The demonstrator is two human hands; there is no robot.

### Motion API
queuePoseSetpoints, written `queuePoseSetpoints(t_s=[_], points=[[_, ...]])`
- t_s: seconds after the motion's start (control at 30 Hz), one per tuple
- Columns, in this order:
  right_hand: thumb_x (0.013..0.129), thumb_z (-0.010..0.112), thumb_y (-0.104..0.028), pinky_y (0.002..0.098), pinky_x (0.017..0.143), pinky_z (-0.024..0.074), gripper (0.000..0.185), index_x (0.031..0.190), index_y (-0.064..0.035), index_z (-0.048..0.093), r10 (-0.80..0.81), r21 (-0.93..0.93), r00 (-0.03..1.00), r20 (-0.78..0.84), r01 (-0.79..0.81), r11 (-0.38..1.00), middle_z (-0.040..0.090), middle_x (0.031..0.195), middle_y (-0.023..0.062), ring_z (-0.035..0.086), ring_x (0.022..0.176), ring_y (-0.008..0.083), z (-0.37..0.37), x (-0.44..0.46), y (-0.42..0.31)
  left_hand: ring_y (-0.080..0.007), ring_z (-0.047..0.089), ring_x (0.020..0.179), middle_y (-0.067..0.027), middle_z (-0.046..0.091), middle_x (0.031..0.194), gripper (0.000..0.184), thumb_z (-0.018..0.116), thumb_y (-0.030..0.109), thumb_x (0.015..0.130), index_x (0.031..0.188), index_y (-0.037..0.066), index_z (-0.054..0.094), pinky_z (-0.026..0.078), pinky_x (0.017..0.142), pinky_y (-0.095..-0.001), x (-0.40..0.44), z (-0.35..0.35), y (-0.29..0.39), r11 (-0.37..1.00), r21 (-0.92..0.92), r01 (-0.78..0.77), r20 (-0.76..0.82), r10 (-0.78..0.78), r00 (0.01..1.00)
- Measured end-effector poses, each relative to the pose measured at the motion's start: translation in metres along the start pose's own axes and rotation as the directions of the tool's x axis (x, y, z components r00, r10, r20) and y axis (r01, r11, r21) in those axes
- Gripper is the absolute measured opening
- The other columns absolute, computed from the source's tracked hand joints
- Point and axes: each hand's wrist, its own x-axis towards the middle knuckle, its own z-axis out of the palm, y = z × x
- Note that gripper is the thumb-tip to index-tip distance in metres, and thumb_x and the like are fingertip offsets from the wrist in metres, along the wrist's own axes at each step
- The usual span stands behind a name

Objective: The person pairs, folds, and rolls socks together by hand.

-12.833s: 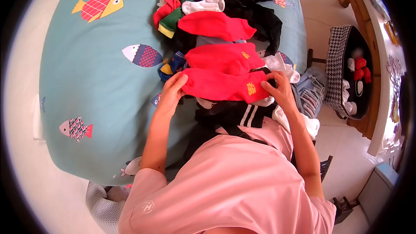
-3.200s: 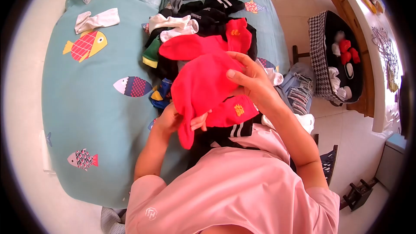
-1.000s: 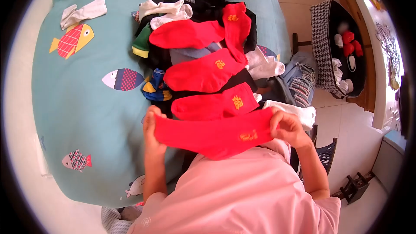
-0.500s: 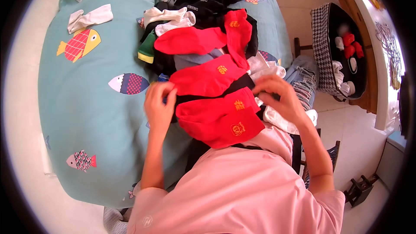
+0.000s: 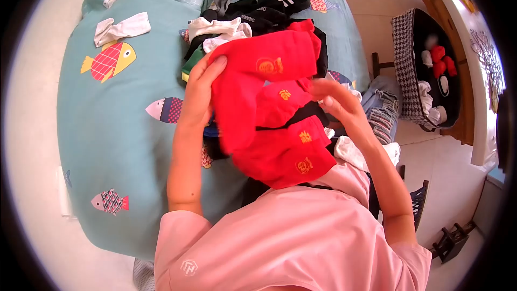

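Note:
My left hand [image 5: 197,90] is closed on a red sock [image 5: 237,94] with a gold emblem, its thumb pressed on top. The raised sock is folded over, one part hanging down and the other reaching right. Behind it lies a second red sock [image 5: 276,103], partly covered. My right hand [image 5: 343,101] is beside that sock's cuff, fingers stretched left and slightly blurred; contact is hard to make out. Close to my body, more red socks [image 5: 285,156] with gold marks lie over my lap.
Black socks [image 5: 264,19], white socks [image 5: 218,29] and a green-and-yellow sock [image 5: 193,64] are heaped on the fish-patterned bed [image 5: 118,145]. One white sock [image 5: 123,28] lies apart. At right are ripped jeans [image 5: 381,110] and a houndstooth basket [image 5: 407,70] holding rolled socks.
My left hand has taken hold of a red sock and lifted it up from the pile, turning it. My right hand has shifted slightly up, towards the other sock's cuff.

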Motion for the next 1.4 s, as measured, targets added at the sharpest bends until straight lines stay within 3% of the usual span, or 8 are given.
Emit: queuePoseSetpoints(t_s=[0.47,0.57,0.67,0.83,0.97,1.07,1.23,1.4], points=[[0.086,0.06,-0.015,0.0231,0.082,0.0456,0.02,0.101,-0.0012,0.056,-0.109,0.354,0.994,-0.014,0.107,0.929,0.062,0.093,0.0019,0.058,0.086,0.0079,0.018,0.006,-0.025,-0.0142,0.059,0.089,-0.004,0.06,0.097,0.025,0.062,0.011,0.083,0.104,0.001,0.055,0.047,0.078,-0.0253,-0.066,0.011,-0.001,0.982,0.175,0.069,0.169,-0.099,0.981],[0.082,0.062,-0.009,0.0262,0.082,0.0454,0.014,0.095,-0.0033,0.06,-0.241,0.174,0.971,-0.003,0.238,0.956,0.06,0.102,0.0049,0.057,0.091,0.0116,0.008,-0.005,-0.027,-0.0164,0.057,0.087,-0.0055,0.057,0.091,0.027,0.067,0.001,0.072,0.096,0.004,0.055,0.047,0.072,-0.0286,-0.087,-0.008,0.0,0.408,0.891,-0.199,0.161,0.125,0.979],[0.073,0.062,0.0,0.033,0.088,0.0426,0.019,0.089,-0.0077,0.064,-0.375,-0.272,0.864,0.337,0.471,0.839,0.053,0.117,0.0093,0.052,0.107,0.0208,-0.013,-0.018,-0.013,-0.0224,0.057,0.082,-0.0075,0.055,0.087,0.03,0.068,0.001,0.065,0.092,0.005,0.057,0.047,0.067,-0.0315,-0.127,-0.002,-0.015,0.035,0.83,-0.557,0.556,0.041,0.83],[0.07,0.056,0.001,0.0362,0.096,0.0356,0.018,0.083,-0.0079,0.065,0.034,-0.442,0.892,0.451,0.19,0.876,0.048,0.126,0.0137,0.045,0.116,0.0272,-0.023,-0.055,0.032,-0.0245,0.057,0.077,-0.0083,0.057,0.082,0.017,0.064,0.0,0.068,0.083,0.003,0.059,0.047,0.065,-0.0326,-0.167,-0.003,-0.064,0.356,0.884,-0.305,0.386,-0.186,0.903],[0.084,0.048,-0.026,0.0323,0.083,0.0421,0.031,0.081,0.0013,0.061,0.28,0.108,0.96,0.014,-0.279,0.954,0.058,0.104,0.0149,0.057,0.091,0.0181,-0.018,-0.054,0.023,-0.023,0.058,0.076,-0.0097,0.06,0.082,0.008,0.059,-0.003,0.075,0.082,0.001,0.06,0.046,0.066,-0.0304,-0.144,0.006,-0.063,0.615,0.777,-0.134,0.184,-0.019,0.983],[0.085,0.051,-0.035,0.0325,0.068,0.0452,0.038,0.089,0.0017,0.058,0.528,-0.58,0.849,-0.022,-0.441,0.685,0.061,0.083,0.0139,0.059,0.073,0.0188,-0.019,-0.046,0.035,-0.0236,0.059,0.084,-0.0092,0.061,0.089,0.009,0.058,-0.001,0.078,0.087,0.001,0.06,0.046,0.075,-0.0313,-0.122,0.017,-0.076,0.58,0.747,-0.326,0.337,0.093,0.937],[0.07,0.071,-0.012,0.033,0.065,0.0467,0.031,0.094,0.0005,0.056,0.097,-0.55,0.987,0.132,-0.008,0.835,0.06,0.077,0.0143,0.059,0.069,0.0254,0.008,-0.061,0.023,-0.0208,0.056,0.099,-0.008,0.057,0.112,0.037,0.059,0.012,0.082,0.117,0.002,0.051,0.041,0.088,-0.0317,-0.099,0.041,-0.095,0.633,0.668,-0.392,0.455,0.069,0.888],[0.07,0.071,-0.001,0.0295,0.063,0.0476,0.029,0.094,-0.0022,0.055,-0.38,-0.419,0.924,0.036,0.359,0.834,0.061,0.089,0.0098,0.06,0.073,0.0235,0.033,-0.049,-0.044,-0.0103,0.051,0.102,-0.0057,0.056,0.113,0.039,0.055,0.022,0.09,0.12,-0.002,0.049,0.042,0.088,-0.0269,-0.078,0.045,-0.056,0.975,0.098,0.202,0.544,-0.222,0.809]])
